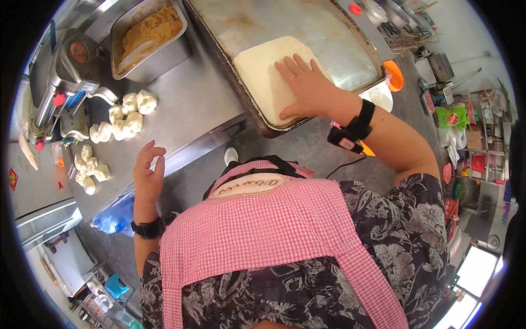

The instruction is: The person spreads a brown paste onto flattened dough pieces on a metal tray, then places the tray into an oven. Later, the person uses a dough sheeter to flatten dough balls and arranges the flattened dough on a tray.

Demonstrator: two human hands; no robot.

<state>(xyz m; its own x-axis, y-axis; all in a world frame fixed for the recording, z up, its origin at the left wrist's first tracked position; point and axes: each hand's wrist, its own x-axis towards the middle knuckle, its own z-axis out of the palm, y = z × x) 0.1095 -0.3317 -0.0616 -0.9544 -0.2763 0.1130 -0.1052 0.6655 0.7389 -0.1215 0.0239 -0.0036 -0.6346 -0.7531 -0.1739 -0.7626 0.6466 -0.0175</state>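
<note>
A flat sheet of pale dough [267, 78] lies on the near end of a large metal baking tray [345, 41]. My right hand [306, 88] rests on it, palm down with fingers spread. My left hand [148, 170] hangs by the front edge of the steel worktable, fingers curled loosely and apart, with nothing in it. Beyond the left hand, several lumps of dough [125, 123] sit on the table in two groups. A deep steel pan [158, 63] holds a yellow-brown crumbly filling [152, 31] with a pale scoop or scraper [137, 53] in it.
A metal dough-rolling machine [74, 70] stands at the table's left end. The steel worktable [197, 94] has a raised front edge below the tray. A blue plastic water jug [115, 218] is under the table at left. An orange container [393, 76] shows past the tray's right side.
</note>
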